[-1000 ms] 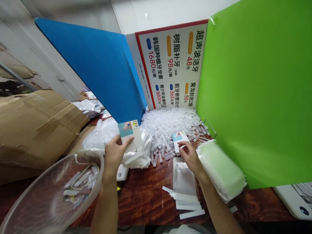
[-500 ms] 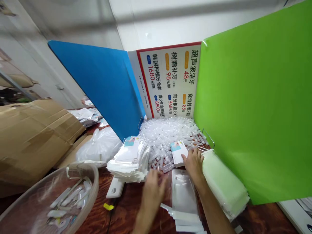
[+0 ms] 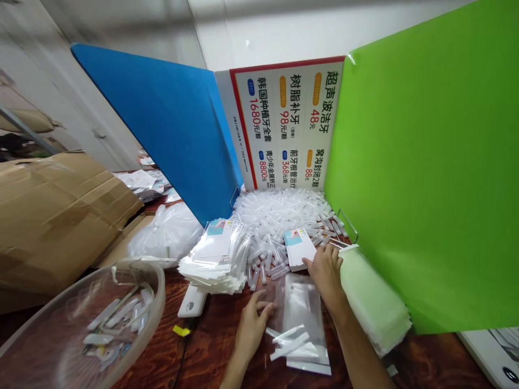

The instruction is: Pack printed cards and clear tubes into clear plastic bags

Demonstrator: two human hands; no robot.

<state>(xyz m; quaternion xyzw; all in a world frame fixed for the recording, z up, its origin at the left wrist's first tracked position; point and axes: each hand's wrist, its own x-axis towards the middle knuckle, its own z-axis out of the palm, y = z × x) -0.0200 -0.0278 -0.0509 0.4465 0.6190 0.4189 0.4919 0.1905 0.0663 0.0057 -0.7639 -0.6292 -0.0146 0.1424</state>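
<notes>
My left hand point(image 3: 252, 324) is at the left edge of a clear plastic bag point(image 3: 279, 294), its thumb and fingers closed on the thin film. This bag lies partly over a pile of clear bags point(image 3: 304, 308) with white strips point(image 3: 290, 346) at their near end. Beyond them, my right hand point(image 3: 327, 270) rests with its thumb against the stack of printed cards point(image 3: 300, 248). Its other fingers are bent and apart from the thumb, beside small clear tubes; their undersides are hidden. A heap of these tubes point(image 3: 279, 210) spreads behind the cards.
Filled card packets point(image 3: 219, 254) are stacked left of the tubes. A pale green bag stack point(image 3: 373, 297) lies right of my right forearm. Blue point(image 3: 162, 129) and green point(image 3: 421, 162) panels flank the heap. A clear tub point(image 3: 160, 292), a white plastic sack point(image 3: 166, 235) and a carton point(image 3: 60, 221) stand left.
My left hand has slowed from a blur and is at a clear bag set farther left than the pile. The white strips lie in a different spread. My right hand stays beside the cards.
</notes>
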